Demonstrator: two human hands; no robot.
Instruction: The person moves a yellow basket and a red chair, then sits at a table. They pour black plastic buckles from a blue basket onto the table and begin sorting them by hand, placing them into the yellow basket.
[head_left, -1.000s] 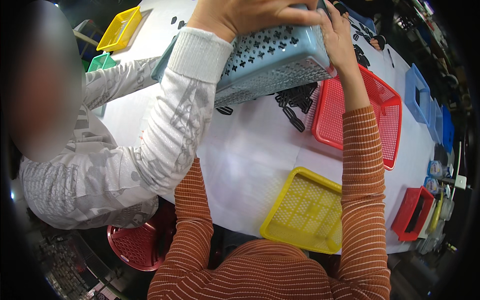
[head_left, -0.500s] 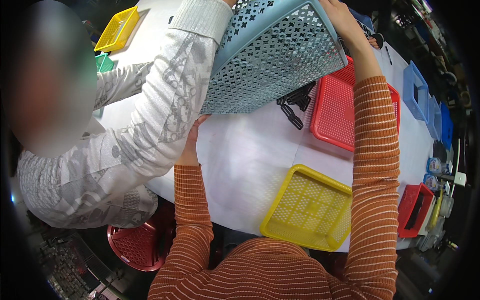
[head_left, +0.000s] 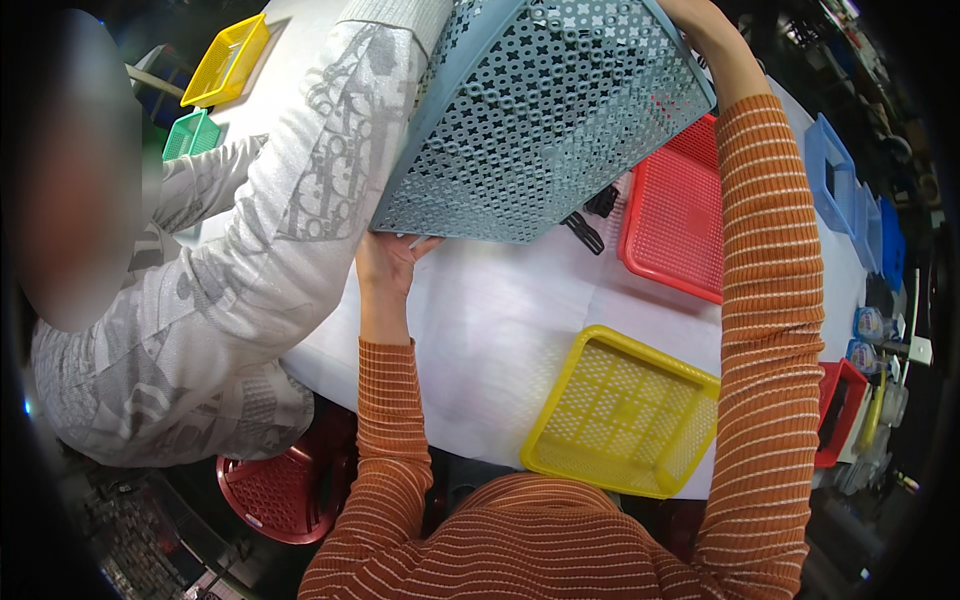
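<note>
Perforated blue plastic basket (head_left: 545,125) swung nearer | left hand (head_left: 388,262) half-curled, holding its edge | right hand (head_left: 692,14): can't tell

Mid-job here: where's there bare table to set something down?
The widest bare patch of white table lies between the left hand and the near yellow basket, on the near side of the tilted blue-grey basket. A narrower strip runs between the near yellow basket and the red basket. It's crowded where black pieces lie beside the red basket.

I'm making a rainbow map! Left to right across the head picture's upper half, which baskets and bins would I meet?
Yellow basket, blue-grey basket, light blue bins, darker blue bin. I left out overlapping ones.
</note>
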